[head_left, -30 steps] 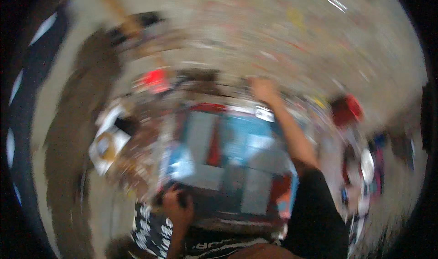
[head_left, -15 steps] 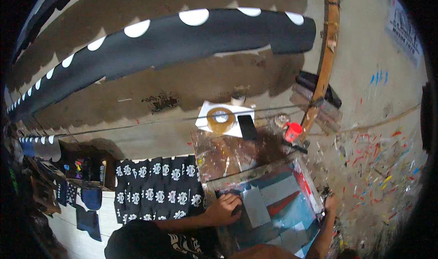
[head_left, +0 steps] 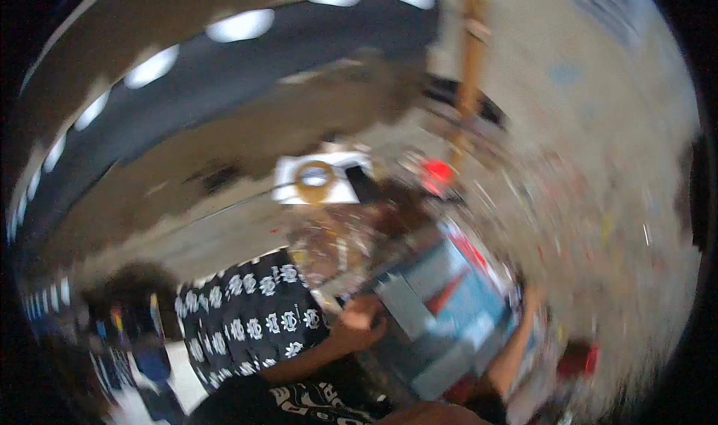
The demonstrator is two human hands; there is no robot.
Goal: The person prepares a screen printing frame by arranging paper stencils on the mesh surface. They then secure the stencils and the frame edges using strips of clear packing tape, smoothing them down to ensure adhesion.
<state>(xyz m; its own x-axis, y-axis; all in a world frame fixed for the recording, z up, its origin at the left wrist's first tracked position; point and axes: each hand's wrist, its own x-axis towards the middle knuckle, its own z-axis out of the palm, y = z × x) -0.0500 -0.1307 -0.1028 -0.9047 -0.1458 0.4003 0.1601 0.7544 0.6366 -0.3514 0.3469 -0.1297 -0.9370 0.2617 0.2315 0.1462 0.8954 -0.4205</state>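
1 blue framed panel (head_left: 467, 313) lies before you, your left hand (head_left: 360, 322) at its left edge, your right hand (head_left: 533, 298) by its right; blur leaves me unable to tell whether either clamps it. Paint-flecked grey surface (head_left: 598, 223) stretches beyond your right hand. Past the far edge you have 1 tape roll (head_left: 313, 196) on 1 white sheet (head_left: 284, 193), 1 dark rectangle (head_left: 362, 185) and 1 red cup (head_left: 435, 176); leftward, 1 patterned black cloth (head_left: 250, 305).

Left hand (head_left: 362, 323) and right hand (head_left: 533, 295) apparently touch the blurred blue panel (head_left: 465, 311).
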